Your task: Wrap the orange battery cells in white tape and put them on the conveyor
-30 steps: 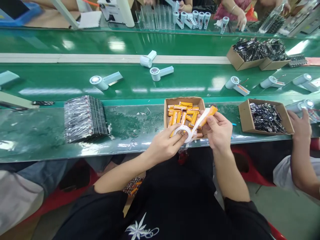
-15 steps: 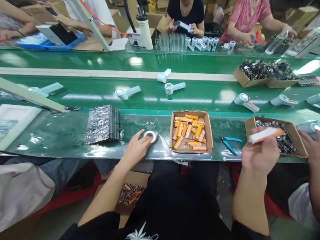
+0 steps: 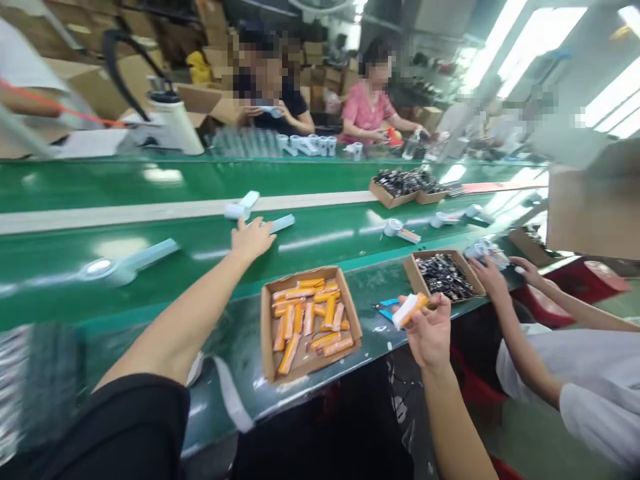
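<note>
My left hand (image 3: 253, 240) is stretched out over the conveyor belt, fingers spread over the head of a pale blue handheld fan (image 3: 284, 223). That fan's handle sticks out to the right; its head is hidden under the hand, so contact is unclear. Just behind lies another handheld fan (image 3: 243, 205). My right hand (image 3: 430, 330) grips an orange battery pack (image 3: 413, 309) with a white strip on it, raised above the bench edge. Below it, partly covered, are blue-handled pliers (image 3: 387, 308). A tape strip (image 3: 233, 393) trails from a roll mostly hidden by my left forearm.
A cardboard tray (image 3: 267, 333) of orange battery packs stands before me. Right of it is a box of dark parts (image 3: 445, 277), beside a co-worker's hands (image 3: 493, 277). More fans (image 3: 400, 230) lie along the belt. A stack of silvery sheets (image 3: 35, 380) stands at left.
My left hand has left the tape roll and reached forward to a fan on the belt. My right hand still holds the battery pack. The view has swung right and up.
</note>
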### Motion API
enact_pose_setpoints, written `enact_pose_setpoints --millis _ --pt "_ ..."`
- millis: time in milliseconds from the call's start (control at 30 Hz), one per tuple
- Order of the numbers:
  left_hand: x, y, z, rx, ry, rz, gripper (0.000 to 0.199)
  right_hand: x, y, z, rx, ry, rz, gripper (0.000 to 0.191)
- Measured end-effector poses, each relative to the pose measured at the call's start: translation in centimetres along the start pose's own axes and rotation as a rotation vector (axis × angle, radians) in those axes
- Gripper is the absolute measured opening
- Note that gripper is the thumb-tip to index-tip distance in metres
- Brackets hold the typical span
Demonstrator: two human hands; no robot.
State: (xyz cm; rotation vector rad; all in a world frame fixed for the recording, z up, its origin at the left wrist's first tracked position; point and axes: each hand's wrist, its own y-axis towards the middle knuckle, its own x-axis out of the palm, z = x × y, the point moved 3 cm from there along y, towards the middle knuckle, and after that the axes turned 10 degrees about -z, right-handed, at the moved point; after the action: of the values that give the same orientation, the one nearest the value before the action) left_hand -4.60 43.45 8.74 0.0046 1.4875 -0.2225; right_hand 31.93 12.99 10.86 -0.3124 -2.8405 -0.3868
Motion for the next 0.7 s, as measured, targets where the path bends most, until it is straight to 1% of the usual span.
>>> enact_pose_setpoints --millis 67,133,200,233,300,333,400,500,567,633,700 --pt "0.5 1.6 0.3 0.047 0.041 -0.041 0.047 -2.3 -1.4 -0.5 -0.004 -0.042 0.069 0.053" --pt "0.9 1.8 1.6 0.185 0.066 -0.045 0.042 -4.5 -2.2 -0.9 0.003 -0.056 0.121 0.053" --pt "1.4 1.2 4.3 0.391 0.098 -0.08 0.039 -5.5 -1.8 -1.1 0.011 -0.05 0.116 0.055" --pt "1.7 0.8 6.0 0.5 0.111 -0.106 0.04 -5.3 -1.1 -1.1 0.015 -0.046 0.092 0.057" --pt "2.1 0.1 9.3 0.675 0.129 -0.152 0.045 -3.9 1.2 -1.0 0.032 -0.052 0.007 0.061" --pt "2.2 -0.1 10.8 0.728 0.133 -0.165 0.047 -2.8 2.7 -0.7 0.039 -0.062 -0.041 0.062" --pt "2.3 -0.3 12.8 0.777 0.137 -0.183 0.045 -0.2 5.8 0.0 0.052 -0.093 -0.13 0.061" --pt "1.9 -0.1 14.4 0.791 0.126 -0.242 0.03 3.1 10.6 1.7 0.08 -0.184 -0.249 0.056" --pt "1.7 0.6 14.9 0.783 0.103 -0.309 0.02 4.6 13.5 3.3 0.103 -0.316 -0.337 0.056" --pt "1.4 1.7 15.2 0.764 0.077 -0.384 0.017 5.3 15.8 5.3 0.114 -0.46 -0.409 0.055" --pt "1.2 2.8 15.5 0.739 0.055 -0.449 0.023 5.4 17.1 7.1 0.13 -0.572 -0.447 0.051"
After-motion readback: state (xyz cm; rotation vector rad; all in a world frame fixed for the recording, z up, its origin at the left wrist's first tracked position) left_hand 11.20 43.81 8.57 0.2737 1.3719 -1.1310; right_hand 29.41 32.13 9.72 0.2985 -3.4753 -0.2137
